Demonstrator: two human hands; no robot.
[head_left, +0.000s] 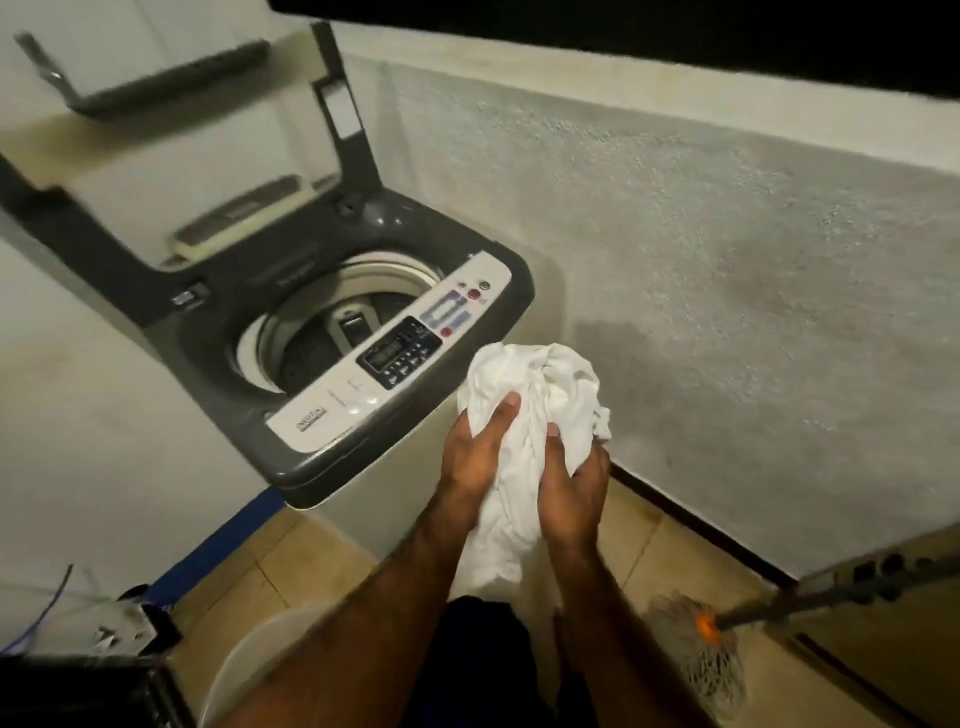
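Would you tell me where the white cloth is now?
The white cloth is lower centre, head view, gripped by left hand and right hand beside the washing machine.

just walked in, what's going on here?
A person grips a bunched white cloth with the left hand and right hand, in front of a grey-and-white top-loading washing machine. Its lid is raised and the drum is open. The cloth is outside it, not yet loaded. A grey string mop sits at lower right.
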